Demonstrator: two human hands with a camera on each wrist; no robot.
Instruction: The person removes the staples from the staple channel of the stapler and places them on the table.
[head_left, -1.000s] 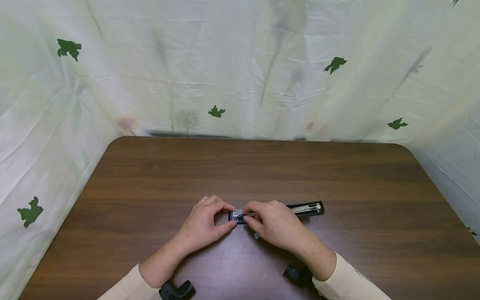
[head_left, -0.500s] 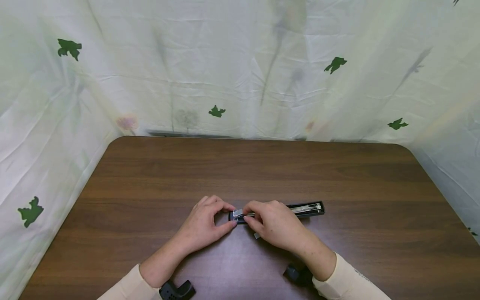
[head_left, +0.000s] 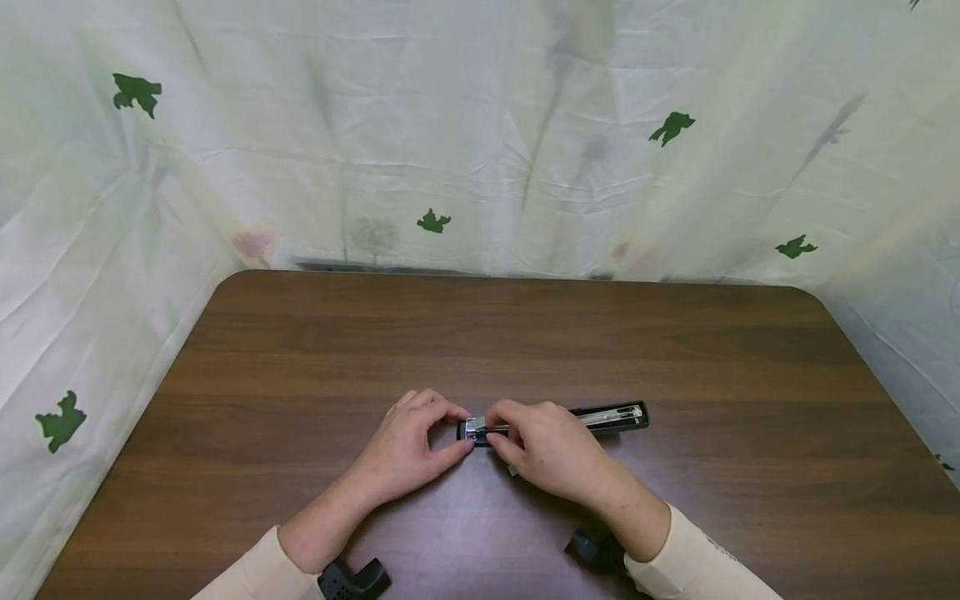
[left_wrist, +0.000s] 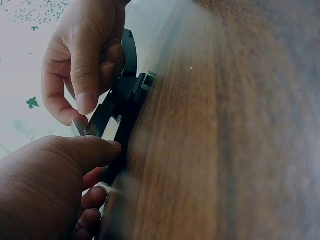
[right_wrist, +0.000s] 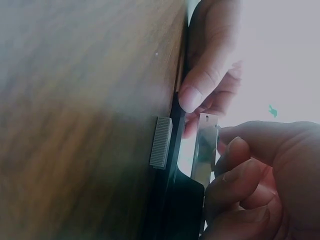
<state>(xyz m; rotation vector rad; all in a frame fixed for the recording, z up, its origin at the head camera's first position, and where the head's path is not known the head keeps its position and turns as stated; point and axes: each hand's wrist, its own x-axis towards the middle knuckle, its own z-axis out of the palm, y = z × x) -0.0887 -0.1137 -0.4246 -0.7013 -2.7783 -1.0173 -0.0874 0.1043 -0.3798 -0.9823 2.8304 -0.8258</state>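
A black stapler [head_left: 615, 417] lies on the table with its top swung back to the right, its long metal channel showing. My left hand [head_left: 408, 442] holds the base's left end between thumb and fingers. In the right wrist view, that thumb lies along the base close to the tabletop. My right hand [head_left: 555, 446] has thumb and index finger at the front of the metal magazine [right_wrist: 204, 150], pinching it, with the other fingers curled. This hand hides the stapler's middle in the head view. Beside the base, on the near side, sits a strip of staples [right_wrist: 161, 142].
The brown wooden table [head_left: 495, 333] has rounded far corners. A pale curtain [head_left: 480, 125] with green leaf shapes hangs behind it and along both sides. Black wrist devices [head_left: 356, 579] are worn at both sleeves.
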